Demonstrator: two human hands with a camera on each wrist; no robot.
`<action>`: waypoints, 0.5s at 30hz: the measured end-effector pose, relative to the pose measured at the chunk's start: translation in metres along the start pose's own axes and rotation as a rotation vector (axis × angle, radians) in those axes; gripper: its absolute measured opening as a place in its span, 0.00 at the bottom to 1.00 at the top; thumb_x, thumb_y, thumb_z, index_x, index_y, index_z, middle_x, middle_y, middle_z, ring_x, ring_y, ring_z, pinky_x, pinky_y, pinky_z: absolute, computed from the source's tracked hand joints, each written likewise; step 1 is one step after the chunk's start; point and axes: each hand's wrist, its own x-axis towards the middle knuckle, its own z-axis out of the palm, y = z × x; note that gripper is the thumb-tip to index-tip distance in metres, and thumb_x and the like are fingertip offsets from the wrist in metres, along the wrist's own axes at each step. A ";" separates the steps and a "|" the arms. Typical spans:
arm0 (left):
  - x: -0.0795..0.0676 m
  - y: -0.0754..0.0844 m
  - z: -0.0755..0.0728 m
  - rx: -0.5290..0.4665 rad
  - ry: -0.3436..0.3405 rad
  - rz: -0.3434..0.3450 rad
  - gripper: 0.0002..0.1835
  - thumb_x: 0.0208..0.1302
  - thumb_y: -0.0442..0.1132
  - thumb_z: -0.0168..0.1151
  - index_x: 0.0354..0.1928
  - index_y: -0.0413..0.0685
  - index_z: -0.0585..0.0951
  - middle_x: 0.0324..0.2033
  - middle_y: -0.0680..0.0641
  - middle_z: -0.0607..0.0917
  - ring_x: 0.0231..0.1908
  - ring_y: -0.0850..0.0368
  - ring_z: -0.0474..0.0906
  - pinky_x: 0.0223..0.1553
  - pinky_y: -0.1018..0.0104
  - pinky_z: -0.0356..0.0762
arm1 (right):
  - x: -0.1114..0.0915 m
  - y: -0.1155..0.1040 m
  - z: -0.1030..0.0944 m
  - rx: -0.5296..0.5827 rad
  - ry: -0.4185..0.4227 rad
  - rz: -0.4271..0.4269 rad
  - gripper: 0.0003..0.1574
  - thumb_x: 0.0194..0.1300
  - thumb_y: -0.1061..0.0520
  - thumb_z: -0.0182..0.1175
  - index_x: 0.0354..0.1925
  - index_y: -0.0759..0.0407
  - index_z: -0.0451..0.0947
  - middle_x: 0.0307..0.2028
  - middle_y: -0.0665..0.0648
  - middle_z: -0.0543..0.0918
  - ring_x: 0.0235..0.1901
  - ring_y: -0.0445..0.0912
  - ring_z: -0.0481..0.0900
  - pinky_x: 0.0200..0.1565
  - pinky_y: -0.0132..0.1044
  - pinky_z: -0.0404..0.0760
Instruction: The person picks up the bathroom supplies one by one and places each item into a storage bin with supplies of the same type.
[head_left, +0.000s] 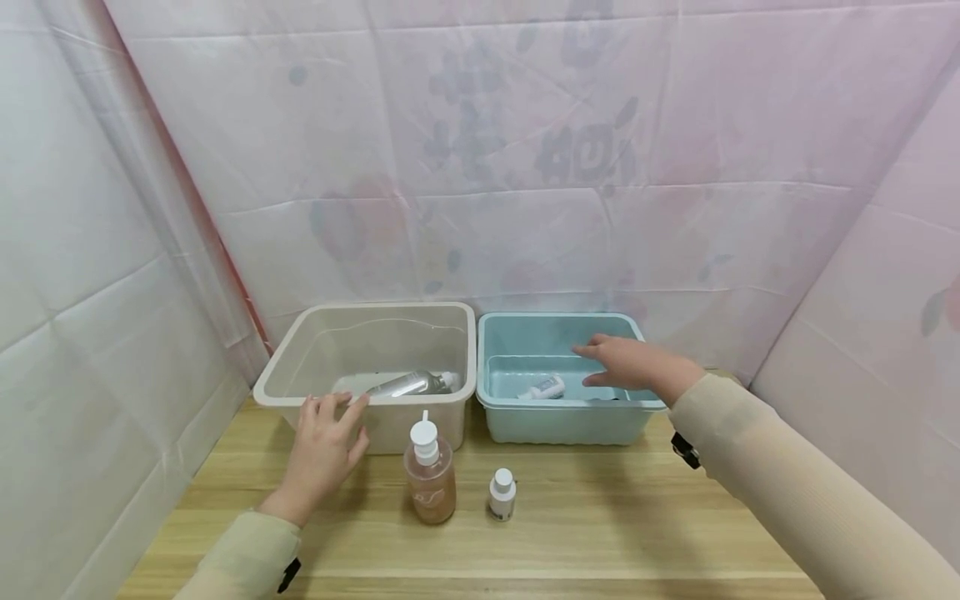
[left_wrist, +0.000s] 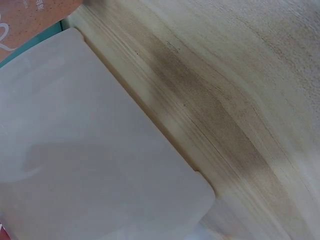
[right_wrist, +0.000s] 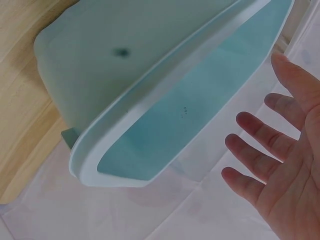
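Because the beige bin [head_left: 412, 423] and blue bin [head_left: 562, 425] lined the bench's [head_left: 360, 558] rear edge, presumably for access, the left hand [head_left: 322, 446] and right hand [head_left: 633, 364] were spread near their rims.

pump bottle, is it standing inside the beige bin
No, the pump bottle stands upright on the wooden table, in front of the beige bin.

creased pale curtains [head_left: 517, 108], wood-grain tabletop [head_left: 585, 533]
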 end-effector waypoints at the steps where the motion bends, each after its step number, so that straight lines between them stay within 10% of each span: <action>1: 0.000 0.000 0.000 -0.001 -0.005 -0.002 0.23 0.45 0.40 0.57 0.47 0.40 0.79 0.40 0.34 0.74 0.37 0.35 0.68 0.47 0.35 0.64 | 0.000 0.000 0.000 0.001 0.000 -0.003 0.40 0.62 0.48 0.58 0.67 0.64 0.60 0.58 0.71 0.66 0.54 0.61 0.71 0.52 0.54 0.72; 15: 0.004 -0.001 0.003 -0.005 0.002 0.002 0.23 0.45 0.38 0.60 0.47 0.40 0.79 0.40 0.34 0.74 0.37 0.35 0.69 0.46 0.34 0.64 | -0.008 0.001 0.001 -0.015 -0.001 -0.002 0.40 0.63 0.47 0.58 0.67 0.63 0.61 0.57 0.69 0.68 0.52 0.59 0.72 0.50 0.52 0.73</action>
